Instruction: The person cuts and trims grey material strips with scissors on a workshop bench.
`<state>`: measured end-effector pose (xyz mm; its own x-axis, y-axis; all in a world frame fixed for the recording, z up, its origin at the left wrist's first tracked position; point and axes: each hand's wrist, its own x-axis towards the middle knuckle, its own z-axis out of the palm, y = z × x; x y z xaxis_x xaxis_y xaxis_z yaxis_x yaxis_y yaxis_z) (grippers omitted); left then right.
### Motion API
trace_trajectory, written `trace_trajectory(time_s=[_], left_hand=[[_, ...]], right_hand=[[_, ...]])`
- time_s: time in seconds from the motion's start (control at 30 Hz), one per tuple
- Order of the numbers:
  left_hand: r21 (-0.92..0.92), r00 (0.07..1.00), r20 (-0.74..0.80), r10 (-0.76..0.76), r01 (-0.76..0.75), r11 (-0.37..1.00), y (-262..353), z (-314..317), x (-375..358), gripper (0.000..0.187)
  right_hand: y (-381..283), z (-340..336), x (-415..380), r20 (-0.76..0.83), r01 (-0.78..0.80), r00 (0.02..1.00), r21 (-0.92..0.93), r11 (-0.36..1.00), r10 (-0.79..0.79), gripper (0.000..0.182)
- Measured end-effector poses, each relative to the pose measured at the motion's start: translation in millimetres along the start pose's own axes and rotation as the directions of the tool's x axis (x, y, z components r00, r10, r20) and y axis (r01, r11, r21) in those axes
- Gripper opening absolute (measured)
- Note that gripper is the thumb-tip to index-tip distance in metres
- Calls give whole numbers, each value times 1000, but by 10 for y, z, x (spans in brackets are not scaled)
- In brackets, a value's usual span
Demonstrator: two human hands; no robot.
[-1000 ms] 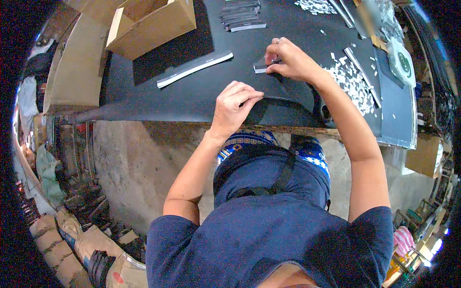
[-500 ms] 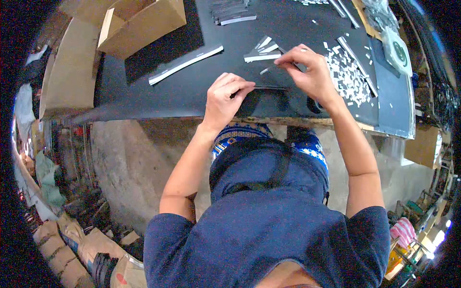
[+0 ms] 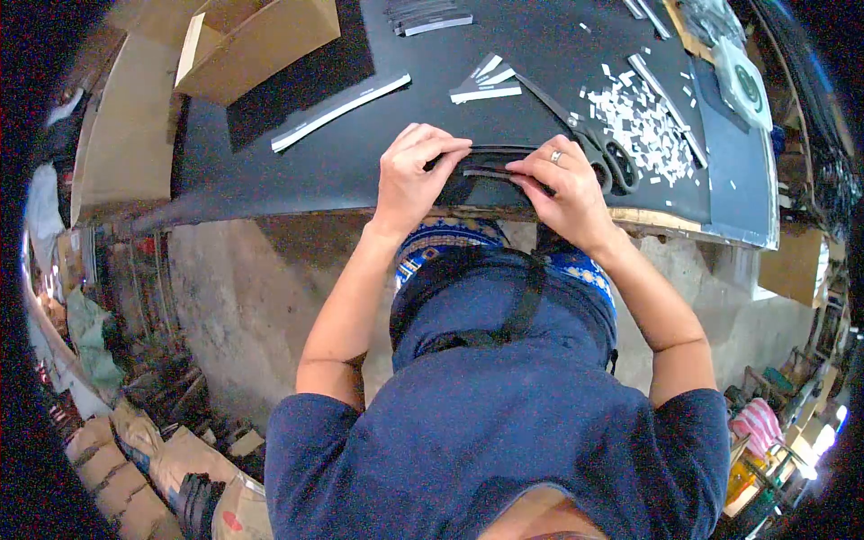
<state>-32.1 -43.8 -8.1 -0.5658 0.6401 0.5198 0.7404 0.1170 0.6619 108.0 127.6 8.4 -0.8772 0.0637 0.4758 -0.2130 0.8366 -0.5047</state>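
My left hand (image 3: 416, 175) and right hand (image 3: 560, 187) pinching a thin black strip (image 3: 486, 168) between them, at the near edge of the black table (image 3: 297, 175), scissors (image 3: 598, 148) just beside my right hand.

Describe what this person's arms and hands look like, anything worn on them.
Both arms are bare from the short dark blue T-shirt sleeves down. No gloves or watch show. The left hand wears nothing visible; the right hand has a silver-coloured ring on one finger.
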Motion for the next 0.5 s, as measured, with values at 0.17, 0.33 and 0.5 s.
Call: trace_trajectory(time_s=[0.17, 0.33, 0.5], left_hand=[[-7, 1000, -2, -5, 5, 1000, -13, 2, -4, 14], [-26, 1000, -11, -15, 14, 1000, -9, 9, -4, 15], [-20, 1000, -12, -9, 9, 1000, -29, 10, -10, 15]], right_hand=[[-24, 3, 8, -44, -57, 997, 34, 998, 59, 15], [13, 89, 82, -95, -49, 994, 42, 998, 53, 13], [26, 112, 140, -142, -61, 988, -52, 997, 53, 13]])
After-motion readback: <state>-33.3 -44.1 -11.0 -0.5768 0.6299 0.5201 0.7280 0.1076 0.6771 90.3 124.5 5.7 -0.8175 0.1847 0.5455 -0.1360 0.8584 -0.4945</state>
